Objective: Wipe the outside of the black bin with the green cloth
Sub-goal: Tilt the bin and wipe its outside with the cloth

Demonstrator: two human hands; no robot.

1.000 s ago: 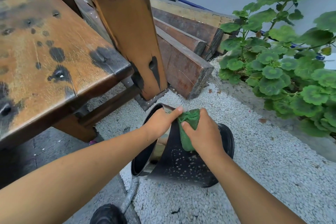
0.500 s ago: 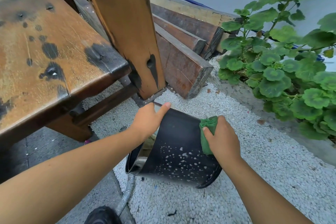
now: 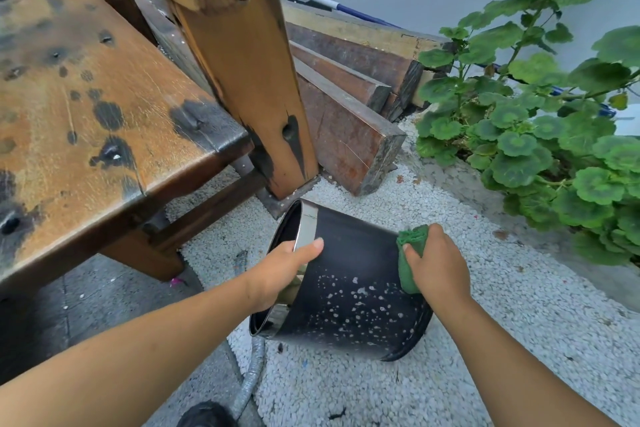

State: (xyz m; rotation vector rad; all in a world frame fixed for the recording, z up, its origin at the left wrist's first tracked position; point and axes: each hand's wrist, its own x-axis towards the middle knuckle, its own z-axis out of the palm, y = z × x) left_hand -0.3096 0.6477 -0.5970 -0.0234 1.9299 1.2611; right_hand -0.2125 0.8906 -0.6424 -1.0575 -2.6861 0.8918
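Black bin [image 3: 349,263], a smooth tapered cylinder speckled with pale droplets [image 3: 355,300], lies tilted on white gravel [image 3: 491,340], left hand [image 3: 282,270] clamped over its shiny rim [image 3: 308,224], right hand [image 3: 440,269] with fingers curled round the bunched green cloth [image 3: 410,251] pressed against its right wall.

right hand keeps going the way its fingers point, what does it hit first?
The bin: the right hand holds the cloth against its side. Past that, probably the wooden post, but depth is unclear.
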